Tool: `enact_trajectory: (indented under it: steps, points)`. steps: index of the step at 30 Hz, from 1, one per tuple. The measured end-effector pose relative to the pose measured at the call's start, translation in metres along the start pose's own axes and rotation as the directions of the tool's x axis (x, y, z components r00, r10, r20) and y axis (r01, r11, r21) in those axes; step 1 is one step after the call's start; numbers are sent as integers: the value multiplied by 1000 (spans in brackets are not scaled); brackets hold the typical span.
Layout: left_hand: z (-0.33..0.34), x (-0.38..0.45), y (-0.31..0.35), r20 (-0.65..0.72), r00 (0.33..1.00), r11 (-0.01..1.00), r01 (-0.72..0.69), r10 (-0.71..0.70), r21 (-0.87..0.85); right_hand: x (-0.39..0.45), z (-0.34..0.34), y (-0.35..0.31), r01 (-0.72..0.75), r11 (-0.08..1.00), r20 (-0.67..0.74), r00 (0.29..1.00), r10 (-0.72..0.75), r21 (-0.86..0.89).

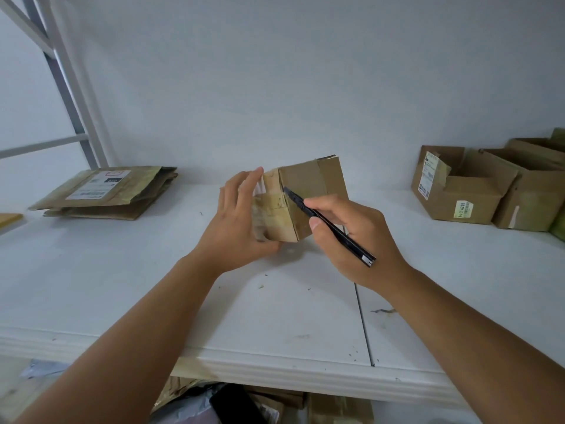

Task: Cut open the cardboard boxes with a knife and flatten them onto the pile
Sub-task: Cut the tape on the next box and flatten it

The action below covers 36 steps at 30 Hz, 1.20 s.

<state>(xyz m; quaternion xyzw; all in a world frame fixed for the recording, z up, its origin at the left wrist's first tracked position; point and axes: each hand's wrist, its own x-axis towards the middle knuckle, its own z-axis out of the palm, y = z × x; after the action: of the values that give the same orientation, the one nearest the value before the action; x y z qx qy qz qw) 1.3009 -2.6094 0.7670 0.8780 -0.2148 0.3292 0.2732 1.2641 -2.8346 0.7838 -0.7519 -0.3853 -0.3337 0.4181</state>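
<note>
A small taped cardboard box (305, 185) stands tilted on the white table (153, 270) at the centre. My left hand (238, 218) holds its left, tape-covered side, fingers up along the face and thumb under the lower corner. My right hand (354, 237) grips a slim black knife (330, 224) like a pen. The blade tip touches the box's vertical edge near the top. A pile of flattened boxes (107, 192) lies at the back left of the table.
Two open cardboard boxes (464, 185) (532, 191) stand at the back right against the white wall. A metal rack frame (64, 87) rises at the left. More cardboard and bags (275, 405) lie under the table's front edge. A seam (363, 319) splits the tabletop.
</note>
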Motion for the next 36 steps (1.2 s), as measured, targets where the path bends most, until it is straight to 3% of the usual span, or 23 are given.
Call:
enact_trajectory:
  steps: [11, 15, 22, 27, 36]
  points:
    - [1, 0, -5, 89, 995, 978, -61, 43, 198, 1, 2, 5, -20, 997, 43, 999, 23, -68]
    - [2, -1, -7, 135, 990, 965, -71, 38, 251, -1, 3, 12, -43, 997, 143, 988, 53, -71]
    - [0, 0, -8, 166, 986, 987, 3, -30, 158, -2, -1, 20, 50, 975, 321, 947, 23, -218]
    - [-3, 3, -9, 179, 982, 991, 32, -55, 129, -2, -1, 21, 84, 945, 311, 950, 19, -316]
    - [-2, 8, -11, 147, 986, 997, 78, -77, 2, -1, 1, 28, -16, 973, 293, 952, 85, -230]
